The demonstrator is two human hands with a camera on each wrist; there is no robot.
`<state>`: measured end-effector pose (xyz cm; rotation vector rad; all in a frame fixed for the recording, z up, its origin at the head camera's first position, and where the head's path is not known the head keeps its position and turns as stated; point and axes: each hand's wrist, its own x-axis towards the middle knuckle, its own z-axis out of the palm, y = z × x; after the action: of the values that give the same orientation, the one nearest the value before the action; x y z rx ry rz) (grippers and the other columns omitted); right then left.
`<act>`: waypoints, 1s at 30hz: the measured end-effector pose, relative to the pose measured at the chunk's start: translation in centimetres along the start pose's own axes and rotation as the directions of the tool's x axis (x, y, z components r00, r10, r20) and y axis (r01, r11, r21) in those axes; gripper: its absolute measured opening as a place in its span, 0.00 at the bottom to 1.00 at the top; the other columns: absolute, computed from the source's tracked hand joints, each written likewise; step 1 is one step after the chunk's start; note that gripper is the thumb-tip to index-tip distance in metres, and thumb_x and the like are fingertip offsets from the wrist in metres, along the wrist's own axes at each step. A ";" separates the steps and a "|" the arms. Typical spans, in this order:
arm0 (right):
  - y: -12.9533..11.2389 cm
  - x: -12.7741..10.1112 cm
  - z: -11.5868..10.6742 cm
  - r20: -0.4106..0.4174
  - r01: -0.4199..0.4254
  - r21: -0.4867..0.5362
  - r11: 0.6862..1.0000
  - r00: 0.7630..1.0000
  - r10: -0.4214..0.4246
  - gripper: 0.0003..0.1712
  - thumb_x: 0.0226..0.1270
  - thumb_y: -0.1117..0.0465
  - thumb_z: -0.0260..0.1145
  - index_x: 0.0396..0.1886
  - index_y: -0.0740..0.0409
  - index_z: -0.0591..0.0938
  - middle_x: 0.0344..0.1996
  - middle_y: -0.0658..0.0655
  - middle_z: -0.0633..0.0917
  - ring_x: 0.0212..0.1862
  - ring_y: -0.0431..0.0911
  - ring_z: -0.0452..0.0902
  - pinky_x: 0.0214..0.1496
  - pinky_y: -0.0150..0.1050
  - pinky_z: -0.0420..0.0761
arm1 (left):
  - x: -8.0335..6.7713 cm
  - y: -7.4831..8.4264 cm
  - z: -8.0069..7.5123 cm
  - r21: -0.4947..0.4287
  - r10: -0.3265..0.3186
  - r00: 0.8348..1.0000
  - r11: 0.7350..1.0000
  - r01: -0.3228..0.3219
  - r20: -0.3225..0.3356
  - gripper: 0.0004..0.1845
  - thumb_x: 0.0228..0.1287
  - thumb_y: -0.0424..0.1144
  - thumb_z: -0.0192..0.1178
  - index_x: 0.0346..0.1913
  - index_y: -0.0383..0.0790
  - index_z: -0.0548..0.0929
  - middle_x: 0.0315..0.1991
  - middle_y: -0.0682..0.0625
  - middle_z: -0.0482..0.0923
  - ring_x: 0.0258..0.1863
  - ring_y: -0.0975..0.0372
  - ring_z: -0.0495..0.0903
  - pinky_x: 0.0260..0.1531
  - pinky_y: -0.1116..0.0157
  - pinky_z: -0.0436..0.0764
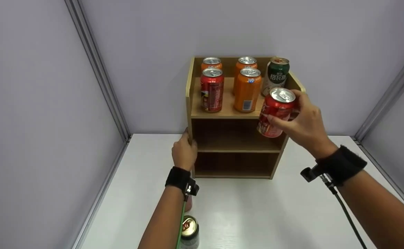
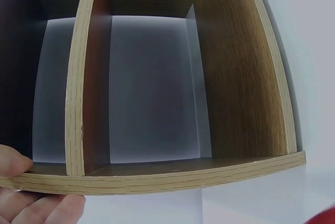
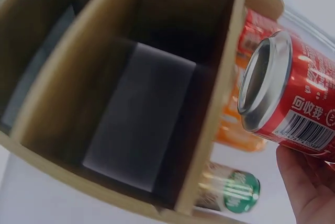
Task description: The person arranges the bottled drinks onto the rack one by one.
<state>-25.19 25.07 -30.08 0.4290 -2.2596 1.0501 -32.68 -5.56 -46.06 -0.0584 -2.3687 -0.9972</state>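
My right hand (image 1: pixel 307 126) holds a red soda can (image 1: pixel 277 114), its silver top facing up, in front of the top shelf's right front corner. In the right wrist view the can's base and barcode (image 3: pixel 304 130) show. My left hand (image 1: pixel 184 152) grips the left side panel of the small wooden shelf (image 1: pixel 236 151), thumb (image 2: pixel 13 162) inside and fingers outside. On the top board stand a red can (image 1: pixel 212 91), an orange can (image 1: pixel 247 91) in front, two orange-looking cans behind, and a green and white can (image 1: pixel 278 74) at the back right.
The shelf's two lower compartments hold nothing visible. On the white table (image 1: pixel 236 214), a dark can with a gold top (image 1: pixel 189 228) stands near my left forearm, which partly hides a reddish can (image 1: pixel 188 204). Grey-white walls (image 1: pixel 146 69) enclose the table.
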 end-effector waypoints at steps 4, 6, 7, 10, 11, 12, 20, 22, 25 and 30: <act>-0.3 1.9 -1.0 -0.028 -0.035 -0.019 0.999 0.999 0.035 0.43 0.51 0.53 0.78 0.63 0.63 0.68 0.48 0.59 0.82 0.46 0.47 0.79 0.42 0.27 0.75 | 0.0 0.1 -0.1 -0.003 -0.009 1.000 1.000 0.009 0.014 0.09 0.64 0.33 0.62 0.44 0.33 0.82 0.29 0.42 0.83 0.21 0.56 0.79 0.21 0.56 0.76; -0.3 2.6 -1.4 -0.032 -0.060 -0.016 0.998 0.998 0.059 0.44 0.52 0.52 0.78 0.64 0.62 0.68 0.50 0.59 0.82 0.47 0.48 0.79 0.44 0.28 0.76 | 0.0 0.1 -0.1 -0.002 -0.013 1.000 1.000 0.013 0.023 0.10 0.64 0.34 0.62 0.45 0.33 0.82 0.30 0.42 0.83 0.21 0.56 0.79 0.21 0.56 0.76; -0.3 3.0 -1.6 -0.033 -0.068 -0.016 0.998 0.997 0.068 0.44 0.52 0.52 0.78 0.64 0.62 0.67 0.50 0.59 0.81 0.48 0.48 0.79 0.44 0.28 0.77 | 0.0 0.2 -0.1 -0.001 -0.012 1.000 1.000 0.012 0.027 0.11 0.64 0.34 0.61 0.47 0.33 0.82 0.31 0.42 0.84 0.21 0.56 0.79 0.22 0.56 0.76; -0.3 4.1 -2.2 -0.028 -0.095 -0.023 0.995 0.995 0.094 0.44 0.52 0.52 0.77 0.65 0.61 0.67 0.51 0.60 0.81 0.48 0.49 0.79 0.44 0.30 0.78 | 0.1 0.2 0.0 0.008 -0.010 1.000 1.000 0.010 0.030 0.15 0.64 0.35 0.61 0.52 0.33 0.81 0.33 0.42 0.84 0.23 0.56 0.80 0.23 0.56 0.77; -0.2 4.5 -2.4 -0.026 -0.102 -0.029 0.994 0.995 0.101 0.44 0.53 0.52 0.77 0.65 0.61 0.66 0.51 0.60 0.81 0.49 0.49 0.79 0.45 0.31 0.79 | 0.2 0.1 0.0 0.009 -0.010 0.999 1.000 0.010 0.030 0.15 0.64 0.35 0.61 0.53 0.33 0.81 0.33 0.42 0.84 0.23 0.56 0.80 0.23 0.56 0.77; -0.2 4.9 -2.5 -0.024 -0.109 -0.038 0.993 0.994 0.109 0.45 0.53 0.51 0.77 0.66 0.60 0.66 0.52 0.60 0.81 0.49 0.50 0.79 0.45 0.32 0.79 | 0.2 0.1 0.0 0.009 -0.010 0.999 1.000 0.010 0.031 0.15 0.64 0.35 0.61 0.52 0.33 0.81 0.33 0.42 0.84 0.23 0.56 0.80 0.23 0.56 0.77; 1.0 7.7 -2.4 -0.001 -0.144 -0.095 0.985 0.989 0.145 0.45 0.54 0.47 0.75 0.67 0.58 0.66 0.54 0.62 0.81 0.55 0.53 0.77 0.54 0.46 0.75 | 0.0 -0.1 0.0 0.008 -0.023 0.999 1.000 0.023 0.029 0.14 0.65 0.35 0.61 0.51 0.33 0.81 0.33 0.42 0.84 0.21 0.58 0.78 0.22 0.57 0.76; 1.4 8.1 -2.1 0.013 -0.142 -0.095 0.985 0.989 0.144 0.45 0.54 0.48 0.75 0.67 0.57 0.65 0.54 0.62 0.81 0.54 0.53 0.77 0.54 0.46 0.76 | -0.1 -0.1 -0.1 0.004 -0.023 0.999 1.000 0.023 0.028 0.16 0.65 0.35 0.61 0.53 0.33 0.81 0.34 0.42 0.84 0.21 0.58 0.78 0.22 0.57 0.76; 2.0 8.3 -1.7 0.041 -0.141 -0.098 0.985 0.989 0.145 0.46 0.54 0.47 0.75 0.69 0.53 0.63 0.55 0.63 0.80 0.53 0.54 0.77 0.53 0.48 0.76 | -0.1 0.0 -0.1 -0.003 -0.020 0.999 1.000 0.020 0.027 0.18 0.65 0.35 0.61 0.57 0.33 0.79 0.34 0.42 0.84 0.20 0.58 0.77 0.22 0.58 0.76; 2.8 8.7 -1.7 0.098 -0.138 -0.115 0.984 0.984 0.149 0.46 0.55 0.46 0.74 0.72 0.43 0.63 0.59 0.64 0.77 0.55 0.57 0.75 0.53 0.53 0.75 | 0.0 0.0 -0.1 -0.001 -0.011 1.000 1.000 0.012 0.026 0.10 0.65 0.34 0.61 0.46 0.34 0.82 0.28 0.45 0.83 0.19 0.59 0.76 0.20 0.59 0.75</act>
<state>-32.62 27.83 -25.29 0.2852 -2.4596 0.9902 -32.64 -5.63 -45.95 -0.0584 -2.3944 -1.0090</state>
